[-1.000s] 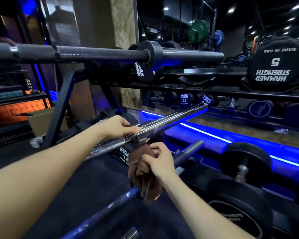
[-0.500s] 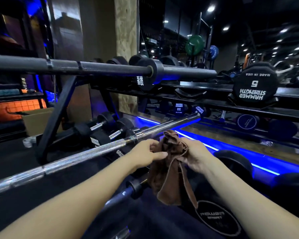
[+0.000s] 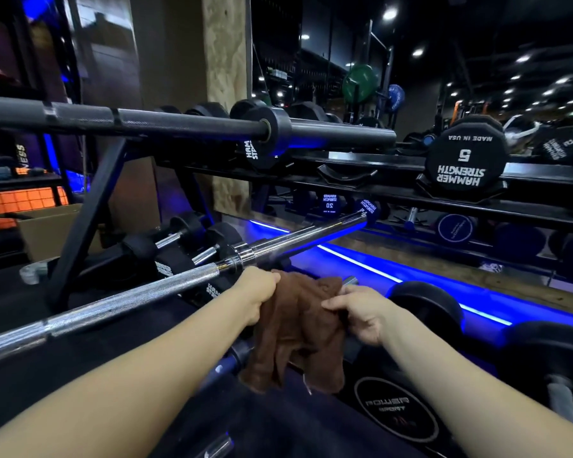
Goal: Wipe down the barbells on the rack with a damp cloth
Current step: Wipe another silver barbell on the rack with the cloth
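I hold the brown cloth (image 3: 298,328) bunched between both hands, just below the chrome barbell (image 3: 146,292), which runs from 8 o'clock up toward 2 o'clock across the rack (image 3: 90,223). My left hand (image 3: 257,295) grips the cloth's upper left edge with curled fingers, its knuckles close under the bar's collar. My right hand (image 3: 361,314), at 3 o'clock of the cloth, pinches its right side with thumb and fingers. The cloth's loose ends hang down toward 6 o'clock over a darker bar (image 3: 232,358). A black barbell (image 3: 186,125) lies higher, at 12 o'clock. A dumbbell (image 3: 465,166) marked 5 sits at 2 o'clock on the shelf (image 3: 543,175).
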